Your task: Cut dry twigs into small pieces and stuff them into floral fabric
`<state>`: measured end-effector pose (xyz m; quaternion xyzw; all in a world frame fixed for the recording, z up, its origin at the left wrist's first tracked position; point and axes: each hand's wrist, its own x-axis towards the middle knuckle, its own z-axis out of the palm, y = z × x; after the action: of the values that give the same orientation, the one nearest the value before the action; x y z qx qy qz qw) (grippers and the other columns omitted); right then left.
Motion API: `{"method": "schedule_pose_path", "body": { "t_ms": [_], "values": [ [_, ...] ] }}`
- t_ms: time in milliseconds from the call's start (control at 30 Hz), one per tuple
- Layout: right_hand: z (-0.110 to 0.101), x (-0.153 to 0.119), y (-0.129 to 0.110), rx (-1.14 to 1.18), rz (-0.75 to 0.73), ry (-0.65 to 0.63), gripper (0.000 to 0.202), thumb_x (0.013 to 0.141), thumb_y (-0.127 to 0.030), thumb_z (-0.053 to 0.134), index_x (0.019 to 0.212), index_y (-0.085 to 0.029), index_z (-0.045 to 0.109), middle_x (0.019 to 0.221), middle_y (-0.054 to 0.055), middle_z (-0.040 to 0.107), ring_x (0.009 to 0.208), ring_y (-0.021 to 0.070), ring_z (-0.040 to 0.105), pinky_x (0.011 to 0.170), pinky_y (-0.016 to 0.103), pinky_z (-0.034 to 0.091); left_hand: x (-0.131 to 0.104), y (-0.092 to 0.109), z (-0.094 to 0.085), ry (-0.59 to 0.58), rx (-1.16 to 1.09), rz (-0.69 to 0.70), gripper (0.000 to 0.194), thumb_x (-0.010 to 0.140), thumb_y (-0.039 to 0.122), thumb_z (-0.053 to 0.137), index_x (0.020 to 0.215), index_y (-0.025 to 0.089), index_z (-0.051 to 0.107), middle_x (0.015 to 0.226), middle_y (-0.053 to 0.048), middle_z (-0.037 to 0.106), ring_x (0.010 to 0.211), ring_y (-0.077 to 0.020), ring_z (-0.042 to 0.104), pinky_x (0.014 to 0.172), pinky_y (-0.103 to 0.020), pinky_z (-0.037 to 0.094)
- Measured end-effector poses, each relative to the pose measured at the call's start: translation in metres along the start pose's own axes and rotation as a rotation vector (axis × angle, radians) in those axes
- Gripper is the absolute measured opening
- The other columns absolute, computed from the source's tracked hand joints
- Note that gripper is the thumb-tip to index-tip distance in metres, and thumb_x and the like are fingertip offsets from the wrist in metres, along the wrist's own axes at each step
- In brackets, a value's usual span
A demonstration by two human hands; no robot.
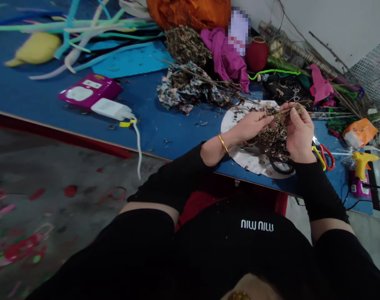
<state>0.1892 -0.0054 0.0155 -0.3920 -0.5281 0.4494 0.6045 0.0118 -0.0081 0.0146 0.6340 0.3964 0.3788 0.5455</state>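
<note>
Head view: I see both hands' fingers pinching the dried twig bundle (pixel 282 111), stems running rightward past the right hand (pixel 299 133), the left hand (pixel 251 125) beside it.

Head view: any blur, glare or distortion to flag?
Head view: left side smeared, the yellow cloth soft; both hands and the dried stems reasonably sharp; table edge tilted by the wide lens; one pixelated patch up top; no glare.

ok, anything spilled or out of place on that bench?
Yes. Dried plant crumbs lie scattered on the blue table beyond the white plate, where both hands, left hand and right hand, hold a dried sprig bundle.
</note>
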Motion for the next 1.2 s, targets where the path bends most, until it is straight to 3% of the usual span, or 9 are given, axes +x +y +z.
{"method": "schedule_pose_path", "body": {
  "t_ms": [233, 367, 533, 633, 733, 833, 900, 1033, 1200],
  "values": [
    [0.0, 0.001, 0.0, -0.092, -0.009, -0.001, 0.036, 0.082, -0.06, 0.08, 0.1, -0.03, 0.076, 0.112, 0.0, 0.077, 0.116, 0.0227, 0.071, 0.11, 0.046, 0.056, 0.004, -0.009, -0.005, 0.071, 0.331, 0.119, 0.046, 0.106, 0.043, 0.048, 0.068, 0.018, 0.058, 0.062, 0.002, 0.051, 0.065, -0.0141, 0.048, 0.067, -0.028, 0.033],
    [-0.005, 0.006, 0.002, -0.082, 0.017, 0.023, 0.05, 0.089, -0.076, 0.062, 0.105, -0.03, 0.076, 0.119, 0.006, 0.076, 0.121, 0.0283, 0.07, 0.1, 0.048, 0.06, 0.007, -0.014, -0.005, 0.055, 0.287, 0.115, 0.052, 0.107, 0.048, 0.045, 0.064, 0.019, 0.052, 0.059, 0.002, 0.047, 0.062, -0.0137, 0.045, 0.064, -0.028, 0.032],
    [-0.009, 0.007, 0.002, -0.123, 0.05, 0.018, 0.036, 0.084, -0.052, 0.077, 0.112, -0.03, 0.077, 0.123, 0.003, 0.075, 0.119, 0.0245, 0.069, 0.105, 0.047, 0.058, 0.006, -0.01, -0.003, -0.033, 0.112, 0.032, 0.057, 0.104, 0.062, 0.048, 0.065, 0.02, 0.05, 0.058, 0.003, 0.043, 0.056, -0.0112, 0.039, 0.058, -0.027, 0.031],
    [-0.009, 0.007, -0.003, -0.117, 0.07, -0.035, 0.037, 0.08, -0.049, 0.082, 0.112, -0.031, 0.077, 0.125, 0.001, 0.074, 0.124, 0.0245, 0.067, 0.106, 0.048, 0.058, 0.002, -0.004, -0.002, -0.119, -0.009, -0.068, 0.058, 0.103, 0.064, 0.048, 0.067, 0.02, 0.049, 0.056, 0.004, 0.04, 0.051, -0.009, 0.032, 0.053, -0.026, 0.026],
    [-0.01, 0.009, -0.009, -0.102, 0.092, -0.076, 0.045, 0.081, -0.063, 0.079, 0.113, -0.031, 0.076, 0.125, 0.003, 0.074, 0.126, 0.0268, 0.067, 0.106, 0.049, 0.059, -0.001, 0.0, -0.003, -0.148, -0.109, -0.143, 0.057, 0.103, 0.065, 0.049, 0.067, 0.021, 0.045, 0.055, 0.006, 0.033, 0.047, -0.0071, 0.025, 0.049, -0.025, 0.019],
    [-0.012, 0.012, -0.013, -0.087, 0.103, -0.103, 0.068, 0.085, -0.089, 0.054, 0.109, -0.031, 0.077, 0.112, 0.007, 0.075, 0.122, 0.0307, 0.069, 0.101, 0.051, 0.061, -0.002, 0.0, -0.004, -0.141, -0.158, -0.156, 0.057, 0.101, 0.066, 0.052, 0.067, 0.021, 0.044, 0.056, 0.006, 0.032, 0.046, -0.0062, 0.023, 0.047, -0.024, 0.015],
    [-0.012, 0.013, -0.012, -0.08, 0.106, -0.111, 0.073, 0.082, -0.095, 0.047, 0.104, -0.031, 0.077, 0.102, 0.006, 0.075, 0.115, 0.0302, 0.072, 0.096, 0.05, 0.062, -0.002, -0.001, -0.004, -0.136, -0.159, -0.157, 0.058, 0.098, 0.068, 0.055, 0.067, 0.021, 0.045, 0.056, 0.006, 0.032, 0.045, -0.0064, 0.022, 0.047, -0.025, 0.014],
    [-0.011, 0.011, -0.009, -0.064, 0.093, -0.104, 0.046, 0.079, -0.072, 0.077, 0.103, -0.033, 0.077, 0.101, 0.0, 0.073, 0.101, 0.0219, 0.072, 0.096, 0.044, 0.062, -0.003, -0.002, -0.004, -0.138, -0.135, -0.166, 0.057, 0.096, 0.069, 0.057, 0.067, 0.021, 0.046, 0.055, 0.005, 0.033, 0.046, -0.0076, 0.023, 0.047, -0.026, 0.015],
    [-0.012, 0.009, -0.002, -0.075, 0.086, -0.062, 0.025, 0.079, -0.046, 0.085, 0.09, -0.028, 0.071, 0.101, -0.001, 0.071, 0.112, 0.0202, 0.067, 0.1, 0.04, 0.059, -0.005, -0.003, -0.005, -0.184, -0.093, -0.177, 0.055, 0.095, 0.07, 0.056, 0.071, 0.021, 0.054, 0.054, 0.006, 0.029, 0.047, -0.0082, 0.021, 0.049, -0.027, 0.016]
  ]
}}
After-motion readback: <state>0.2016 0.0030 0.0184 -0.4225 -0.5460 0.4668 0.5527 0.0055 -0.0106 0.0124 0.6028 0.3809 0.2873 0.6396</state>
